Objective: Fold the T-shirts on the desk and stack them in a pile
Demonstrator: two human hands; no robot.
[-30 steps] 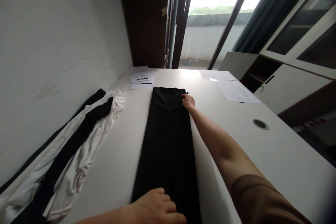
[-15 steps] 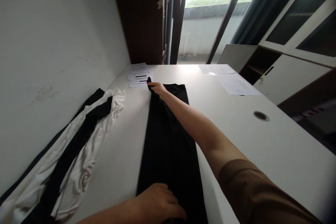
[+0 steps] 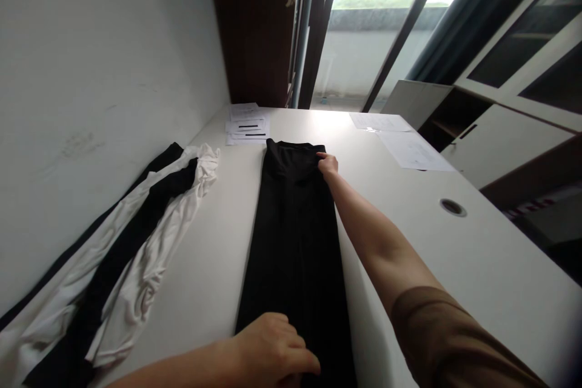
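Note:
A pair of black trousers [image 3: 293, 242] lies lengthwise on the white table, its waistband at the far end. My right hand [image 3: 328, 165] is at the far right corner of the waistband, fingers closed on the cloth edge. Close to me, my left hand [image 3: 275, 345] is curled over the near part of the trousers, thumb and fingers drawn together on the fabric; its fingertips are partly hidden. The near end of the trousers runs out of the picture.
Black and whitish garments [image 3: 175, 212] lie in long strips along the wall on the left. Paper sheets [image 3: 248, 124] rest at the far left of the table [image 3: 391, 224], and more papers [image 3: 411, 148] at the far right. A round cable hole [image 3: 453, 207] is on the right.
My right hand has moved from the waistband's left corner to its right corner. The left corner, raised before, now lies flatter. My left hand stays nearly in place.

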